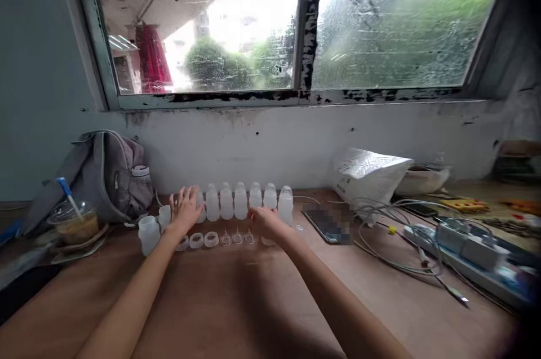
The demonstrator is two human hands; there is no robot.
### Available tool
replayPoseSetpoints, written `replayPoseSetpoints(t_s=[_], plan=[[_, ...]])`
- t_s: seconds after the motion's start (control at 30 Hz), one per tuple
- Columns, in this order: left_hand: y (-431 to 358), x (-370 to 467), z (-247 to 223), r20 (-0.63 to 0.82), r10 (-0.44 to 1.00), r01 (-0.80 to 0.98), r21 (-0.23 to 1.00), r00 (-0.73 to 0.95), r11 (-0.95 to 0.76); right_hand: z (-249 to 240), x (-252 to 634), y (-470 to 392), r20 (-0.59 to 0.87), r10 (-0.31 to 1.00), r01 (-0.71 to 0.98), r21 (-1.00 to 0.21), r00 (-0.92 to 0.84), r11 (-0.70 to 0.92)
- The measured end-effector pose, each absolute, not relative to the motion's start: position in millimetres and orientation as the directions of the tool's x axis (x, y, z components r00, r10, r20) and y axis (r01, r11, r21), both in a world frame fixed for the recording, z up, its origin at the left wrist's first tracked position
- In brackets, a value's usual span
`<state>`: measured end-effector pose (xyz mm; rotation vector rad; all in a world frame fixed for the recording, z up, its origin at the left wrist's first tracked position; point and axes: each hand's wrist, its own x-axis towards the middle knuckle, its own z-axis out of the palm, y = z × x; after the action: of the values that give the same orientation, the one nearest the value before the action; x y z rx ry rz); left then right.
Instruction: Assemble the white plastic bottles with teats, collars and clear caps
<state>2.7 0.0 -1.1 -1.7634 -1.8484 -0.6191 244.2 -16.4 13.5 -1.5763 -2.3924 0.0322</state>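
Observation:
Several frosted baby bottles (227,204) with clear domed caps stand upright in a row before the wall. My left hand (186,209) is at the row's left end, fingers spread, beside the leftmost capped bottle (201,208); contact is unclear. An uncapped bottle (149,235) stands left of my wrist, with another bottle (164,216) behind it. My right hand (268,222) is in front of the row's right part, fingers curled together; what they hold, if anything, is hidden. Between the hands lie several white collar rings (211,239) and clear bottle teats (237,238).
To the left are a grey backpack (114,173) and a plastic drink cup (78,224) with a blue-tipped straw. A phone (325,224), a silvery bag (367,173), tangled cables (380,257) and a power strip (465,260) occupy the right. A window (203,38) is above the table (211,302).

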Motion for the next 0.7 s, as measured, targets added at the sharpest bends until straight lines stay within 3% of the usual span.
replayPoseSetpoints(t_s=[0.27,0.47,0.7], plan=[[1,10,-2,0.741,0.669,0.998,0.028,-0.059,0.057,14,249,-11,0.207,0.894,0.864,-0.246,-0.396,0.44],[4,1,-3,0.705,0.704,0.996,0.052,-0.087,0.07,12,247,-12,0.198,0.897,0.866,-0.247,-0.395,0.435],[-4,9,5,0.77,0.635,0.994,0.105,-0.068,-0.02,5,249,-6,0.287,0.862,0.836,-0.248,-0.419,0.489]])
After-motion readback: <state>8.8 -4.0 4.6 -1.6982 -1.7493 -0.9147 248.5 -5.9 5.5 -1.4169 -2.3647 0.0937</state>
